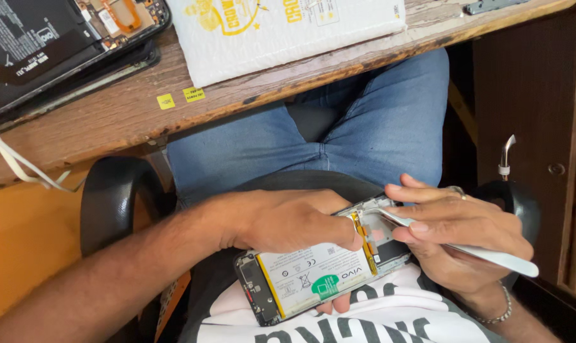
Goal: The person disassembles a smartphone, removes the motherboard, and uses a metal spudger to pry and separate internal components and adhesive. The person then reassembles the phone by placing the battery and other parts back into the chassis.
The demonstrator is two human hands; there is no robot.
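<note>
An opened phone with its back off lies across my lap, showing a white battery and a yellow strip beside it. My left hand grips the phone from above, thumb pressed near the yellow strip. My right hand holds metal tweezers, whose tips touch the phone's inner frame close to my left thumb.
A worn wooden table stands ahead, carrying another opened phone at the left, a white padded envelope and two small yellow stickers. White cable hangs off the table's left. Black chair armrests flank my legs.
</note>
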